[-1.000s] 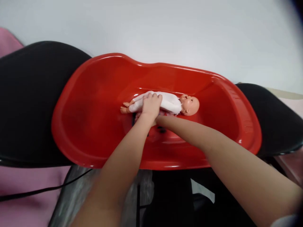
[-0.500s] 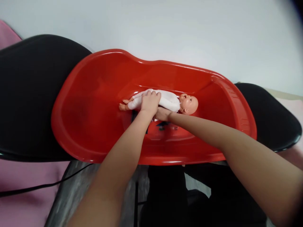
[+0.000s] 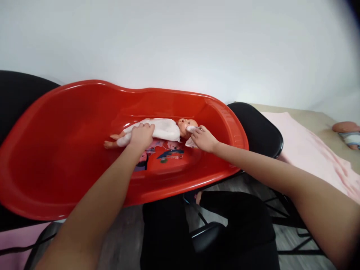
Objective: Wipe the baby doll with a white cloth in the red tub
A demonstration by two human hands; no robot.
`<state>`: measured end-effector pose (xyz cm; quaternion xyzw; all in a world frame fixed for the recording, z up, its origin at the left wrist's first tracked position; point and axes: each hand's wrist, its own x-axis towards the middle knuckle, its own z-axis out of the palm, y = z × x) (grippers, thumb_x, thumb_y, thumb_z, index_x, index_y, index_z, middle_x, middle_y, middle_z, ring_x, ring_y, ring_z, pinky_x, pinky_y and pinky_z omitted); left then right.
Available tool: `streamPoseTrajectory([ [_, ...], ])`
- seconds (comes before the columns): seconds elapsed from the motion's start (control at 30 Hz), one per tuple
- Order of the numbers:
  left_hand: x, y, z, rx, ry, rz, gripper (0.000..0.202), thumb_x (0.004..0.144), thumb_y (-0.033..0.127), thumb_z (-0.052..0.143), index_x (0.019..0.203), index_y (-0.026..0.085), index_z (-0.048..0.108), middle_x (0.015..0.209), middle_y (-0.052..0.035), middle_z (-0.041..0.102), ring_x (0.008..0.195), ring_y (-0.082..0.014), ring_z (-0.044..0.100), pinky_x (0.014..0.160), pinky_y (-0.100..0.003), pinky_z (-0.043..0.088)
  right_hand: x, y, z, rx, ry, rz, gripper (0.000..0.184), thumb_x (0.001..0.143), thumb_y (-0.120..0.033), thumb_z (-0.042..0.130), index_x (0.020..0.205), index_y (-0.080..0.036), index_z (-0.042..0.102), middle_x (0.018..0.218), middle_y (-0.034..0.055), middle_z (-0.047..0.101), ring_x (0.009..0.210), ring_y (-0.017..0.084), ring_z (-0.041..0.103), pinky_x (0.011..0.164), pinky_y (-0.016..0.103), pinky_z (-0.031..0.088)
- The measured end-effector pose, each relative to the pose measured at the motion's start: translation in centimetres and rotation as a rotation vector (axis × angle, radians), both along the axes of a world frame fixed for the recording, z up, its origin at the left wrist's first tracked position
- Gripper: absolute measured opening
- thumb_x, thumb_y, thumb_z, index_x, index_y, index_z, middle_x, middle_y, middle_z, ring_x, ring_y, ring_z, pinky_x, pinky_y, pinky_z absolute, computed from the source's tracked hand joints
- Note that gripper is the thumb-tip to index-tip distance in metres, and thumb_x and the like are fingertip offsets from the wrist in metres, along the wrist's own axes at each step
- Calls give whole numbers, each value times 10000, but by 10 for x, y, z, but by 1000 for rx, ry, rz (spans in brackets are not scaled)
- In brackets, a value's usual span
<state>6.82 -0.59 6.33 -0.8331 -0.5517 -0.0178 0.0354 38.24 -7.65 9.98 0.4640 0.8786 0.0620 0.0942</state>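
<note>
A baby doll (image 3: 160, 129) in a white suit lies on its back inside a red plastic baby tub (image 3: 70, 150), head to the right. My left hand (image 3: 142, 135) is closed over the doll's hips and legs. My right hand (image 3: 203, 138) pinches a small white cloth (image 3: 191, 129) against the doll's face (image 3: 188, 125). Coloured pictures (image 3: 163, 152) show on the tub floor below the doll.
The tub rests across black chair seats (image 3: 258, 131). A white wall stands behind. At the right lies a pink blanket (image 3: 309, 157) with another doll (image 3: 347, 131) at its far end. Dark chair parts (image 3: 213, 228) sit below the tub.
My right hand has come out from under my left arm and moved to the doll's face with the white cloth. The view has swung right; the left hand stays on the doll.
</note>
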Motion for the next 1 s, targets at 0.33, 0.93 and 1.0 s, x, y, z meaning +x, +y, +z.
streamPoseTrajectory([
  [0.33, -2, 3, -11, -61, 122, -75, 436, 1057, 136, 375, 1395, 105, 650, 1379, -260, 646, 1311, -409, 613, 991, -518, 538, -2, -28, -7, -33, -19, -236, 279, 1003, -280, 734, 1226, -115, 759, 1130, 182, 783, 1112, 325, 687, 1019, 459, 338],
  [0.93, -6, -9, -10, -162, 126, -114, 183, 1055, 177, 574, 1202, 122, 668, 1321, -200, 665, 1270, -340, 628, 1052, -426, 514, -1, -16, -14, -361, 175, -467, 445, 1137, -498, 486, 1179, -210, 822, 1064, 111, 833, 1007, 286, 766, 1011, 405, 461],
  [1.0, -7, -16, -7, -156, 44, -107, 135, 986, 196, 728, 1092, 144, 664, 1218, -153, 701, 1185, -312, 658, 1034, -392, 514, -7, -16, -10, -395, 254, -504, 453, 1121, -529, 521, 1188, -201, 826, 1147, 123, 827, 1026, 281, 769, 903, 342, 491],
])
